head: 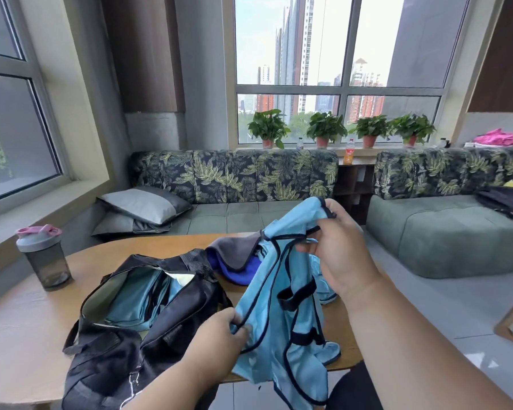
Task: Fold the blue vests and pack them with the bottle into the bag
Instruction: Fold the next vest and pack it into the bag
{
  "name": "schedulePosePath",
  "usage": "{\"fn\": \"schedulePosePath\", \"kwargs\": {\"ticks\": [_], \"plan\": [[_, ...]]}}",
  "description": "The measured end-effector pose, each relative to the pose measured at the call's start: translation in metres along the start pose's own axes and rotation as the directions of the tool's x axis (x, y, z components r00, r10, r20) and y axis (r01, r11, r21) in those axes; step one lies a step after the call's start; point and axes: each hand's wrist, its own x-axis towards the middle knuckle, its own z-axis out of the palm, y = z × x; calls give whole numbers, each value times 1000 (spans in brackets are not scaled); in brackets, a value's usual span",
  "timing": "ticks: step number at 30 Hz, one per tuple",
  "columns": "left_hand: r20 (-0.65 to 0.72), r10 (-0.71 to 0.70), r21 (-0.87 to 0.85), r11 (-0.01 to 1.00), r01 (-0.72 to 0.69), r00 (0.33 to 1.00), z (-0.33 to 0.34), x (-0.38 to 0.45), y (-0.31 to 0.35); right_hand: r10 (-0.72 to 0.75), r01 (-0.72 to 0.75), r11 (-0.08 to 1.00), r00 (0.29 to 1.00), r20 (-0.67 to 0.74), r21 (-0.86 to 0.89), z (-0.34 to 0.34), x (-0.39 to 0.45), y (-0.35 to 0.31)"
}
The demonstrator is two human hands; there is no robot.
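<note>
crumpled light-blue vest (pixel 282 318), dark trim

We count one light-blue vest (pixel 282 294) held between our two hands, left hand (pixel 216 335) and right hand (pixel 341 250). Left of the left hand: one black bag (pixel 125 344), one shaker bottle (pixel 43 257). Beyond the right hand: four potted plants (pixel 326 128).

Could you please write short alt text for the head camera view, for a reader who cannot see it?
Both hands hold up a light blue vest over a wooden table: the left hand pinches its lower edge, the right hand grips its top. An open black bag holding blue fabric lies at left, with a shaker bottle standing beyond it.
</note>
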Motion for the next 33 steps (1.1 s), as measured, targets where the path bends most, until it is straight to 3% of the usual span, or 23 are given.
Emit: {"fn": "schedulePosePath", "kwargs": {"ticks": [6, 9, 11, 17, 23, 26, 28, 30, 33], "plan": [[-283, -133, -132, 986, 99, 950, -36, 0, 5, 27, -26, 999, 999, -30, 31, -2, 6, -7], [-379, -163, -181, 978, 100, 911, -55, 7, 5, -32, 32, 999, 999, -14, -22, -2, 3, -10], [-339, -159, -162, 981, 109, 927, -63, 11, 4, -37, 36, 999, 999, -19, -36, -1, 4, -11], [-50, -133, 45, 990, 135, 990, -55, 6, -7, -66, 62, 994, 997, -46, -94, 3, 8, -8], [35, -117, 157, 981, 110, 993, -68, 8, -13, 0, -1, 1000, 993, -117, -6, -5, 17, -5], [-120, -140, -29, 990, 137, 983, -77, 11, -4, 32, -36, 999, 991, -127, -27, -7, 15, 3], [-251, -196, -252, 959, 131, 948, -79, 12, 5, 43, -47, 998, 990, -131, -30, -5, 13, 12], [-261, -255, -484, 869, 102, 931, -80, 15, 14, 59, -63, 997, 992, -109, -37, -3, 9, 21], [-228, -238, -646, 762, 36, 944, -81, 17, 27, 115, -115, 990, 993, -9, -86, 4, -3, 33]]}}
